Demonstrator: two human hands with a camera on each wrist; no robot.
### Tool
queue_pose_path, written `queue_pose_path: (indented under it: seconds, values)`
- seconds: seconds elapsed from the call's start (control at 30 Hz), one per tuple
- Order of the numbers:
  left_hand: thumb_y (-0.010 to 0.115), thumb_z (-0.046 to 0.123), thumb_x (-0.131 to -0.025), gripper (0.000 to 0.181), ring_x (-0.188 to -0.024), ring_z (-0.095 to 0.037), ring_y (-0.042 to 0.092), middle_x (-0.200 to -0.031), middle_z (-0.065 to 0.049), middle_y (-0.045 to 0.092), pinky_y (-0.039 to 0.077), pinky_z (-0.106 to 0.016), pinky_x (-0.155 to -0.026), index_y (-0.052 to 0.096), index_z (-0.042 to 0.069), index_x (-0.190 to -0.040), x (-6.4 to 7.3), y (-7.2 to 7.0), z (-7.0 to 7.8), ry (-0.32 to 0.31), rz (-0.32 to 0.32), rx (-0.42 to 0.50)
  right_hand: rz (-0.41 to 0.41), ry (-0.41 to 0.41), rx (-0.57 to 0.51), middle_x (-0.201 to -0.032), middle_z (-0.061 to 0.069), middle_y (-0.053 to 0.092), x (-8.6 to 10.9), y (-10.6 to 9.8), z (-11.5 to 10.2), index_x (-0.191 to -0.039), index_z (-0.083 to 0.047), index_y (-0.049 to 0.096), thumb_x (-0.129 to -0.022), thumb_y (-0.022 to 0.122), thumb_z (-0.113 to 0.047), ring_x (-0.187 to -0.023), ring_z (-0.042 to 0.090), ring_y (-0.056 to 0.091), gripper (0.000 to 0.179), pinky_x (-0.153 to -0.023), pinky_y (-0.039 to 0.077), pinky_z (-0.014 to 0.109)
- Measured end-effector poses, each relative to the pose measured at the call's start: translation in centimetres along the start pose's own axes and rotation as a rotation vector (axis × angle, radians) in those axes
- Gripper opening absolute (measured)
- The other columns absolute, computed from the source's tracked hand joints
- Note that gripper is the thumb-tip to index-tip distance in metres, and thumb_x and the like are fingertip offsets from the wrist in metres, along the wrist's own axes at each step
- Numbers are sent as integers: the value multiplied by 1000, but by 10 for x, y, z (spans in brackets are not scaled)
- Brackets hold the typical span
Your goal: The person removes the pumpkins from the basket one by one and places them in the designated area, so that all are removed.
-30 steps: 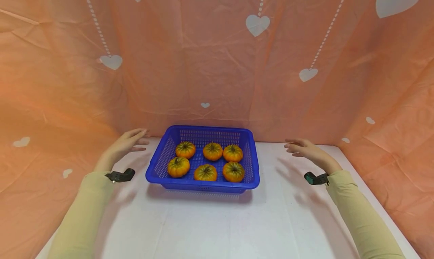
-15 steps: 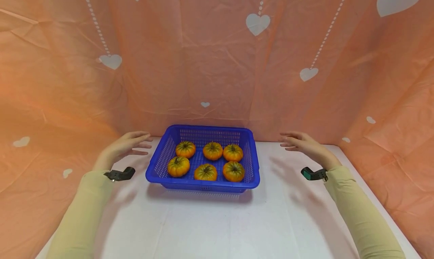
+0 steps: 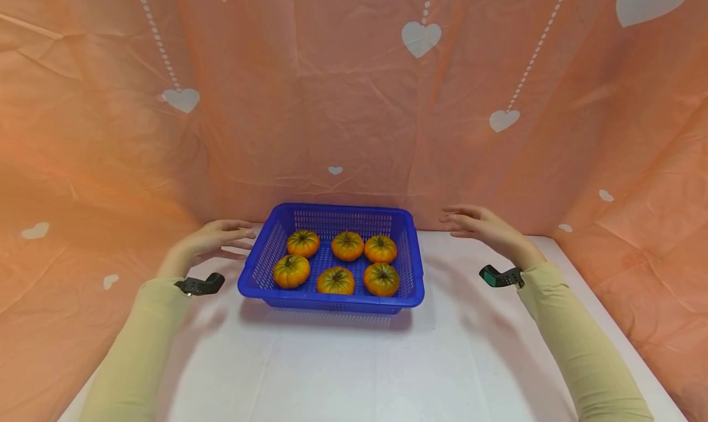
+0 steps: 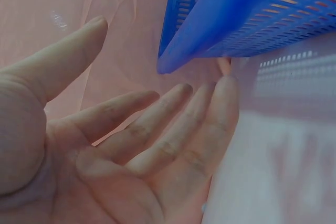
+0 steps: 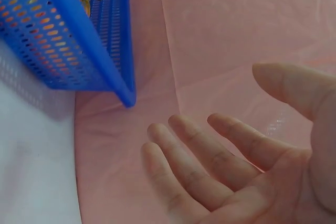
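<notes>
A blue plastic basket (image 3: 332, 303) with slotted walls stands on the white table, holding several small orange-and-green pumpkins, among them one at the front left (image 3: 291, 271) and one at the front right (image 3: 381, 279). My left hand (image 3: 209, 242) hovers just beside the basket's left rim, its fingers extended and holding nothing. In the left wrist view the basket's wall (image 4: 210, 24) lies just past the fingertips. On the other side my right hand (image 3: 482, 226) is in the air, farther from the right rim, fingers loosely straight. The right wrist view shows its palm bare, apart from the basket (image 5: 94, 45).
An orange cloth (image 3: 354, 115) printed with pale hearts hangs behind the basket and along both sides. White tabletop (image 3: 332, 373) stretches in front of the basket. A black strap with a small device (image 3: 201, 285) is on each wrist.
Both hands have moved inward toward the basket, the right hand farther than the left. The basket and pumpkins have stayed in place.
</notes>
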State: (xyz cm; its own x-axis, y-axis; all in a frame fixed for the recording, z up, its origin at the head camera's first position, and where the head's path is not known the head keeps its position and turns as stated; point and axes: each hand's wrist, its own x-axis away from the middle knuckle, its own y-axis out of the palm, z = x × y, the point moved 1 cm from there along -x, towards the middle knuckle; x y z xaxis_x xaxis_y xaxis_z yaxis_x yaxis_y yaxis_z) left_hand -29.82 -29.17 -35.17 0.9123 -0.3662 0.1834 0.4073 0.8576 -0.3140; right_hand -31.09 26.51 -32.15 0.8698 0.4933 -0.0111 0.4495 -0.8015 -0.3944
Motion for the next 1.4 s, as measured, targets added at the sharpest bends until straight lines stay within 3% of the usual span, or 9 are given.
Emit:
queue_pose_path:
  seconds: [0.1, 0.5, 0.73, 0.9, 1.1, 1.4]
  values:
    - [49, 23, -101, 63, -118, -44, 51, -137, -36, 39, 48, -51, -89, 21, -13, -144, -1, 0, 0, -1, -5, -5, -3, -5, 5, -139, 25, 43, -3, 2, -3, -144, 1, 35, -103, 46, -26, -120, 28, 53, 51, -98, 44, 38]
    - [55, 17, -98, 60, -113, -41, 55, -134, -33, 44, 49, -50, -88, 27, -12, -142, -3, 3, 1, -19, 15, -11, -36, -44, -39, -137, 29, 43, -18, 15, -15, -143, 5, 34, -102, 47, -25, -116, 29, 56, 52, -99, 42, 44]
    - [62, 7, -92, 59, -98, -25, 63, -129, -32, 49, 50, -48, -87, 33, -14, -139, -2, 5, -1, -9, 27, -28, -74, -62, -85, -135, 28, 46, -28, 25, -20, -142, 5, 34, -102, 47, -24, -120, 43, 49, 51, -98, 43, 44]
    - [63, 5, -91, 57, -95, -24, 64, -125, -29, 52, 53, -45, -84, 36, -14, -137, -4, 6, -4, 5, 20, -76, -98, -61, -130, -137, 34, 40, -35, 32, -21, -142, 9, 31, -102, 47, -19, -122, 48, 44, 52, -97, 44, 41]
    - [62, 4, -91, 56, -94, -21, 63, -124, -28, 53, 53, -44, -84, 36, -14, -137, -6, 8, -1, -3, -3, -89, -120, -45, -110, -137, 32, 42, -44, 42, -26, -143, 8, 32, -101, 49, -18, -124, 46, 43, 52, -103, 35, 53]
    - [61, 4, -92, 56, -95, -22, 63, -124, -27, 53, 52, -45, -86, 35, -14, -138, -6, 10, -2, -18, -11, -83, -163, -11, -50, -139, 28, 42, -64, 61, -31, -143, 7, 34, -101, 49, -19, -126, 43, 43, 51, -104, 35, 50]
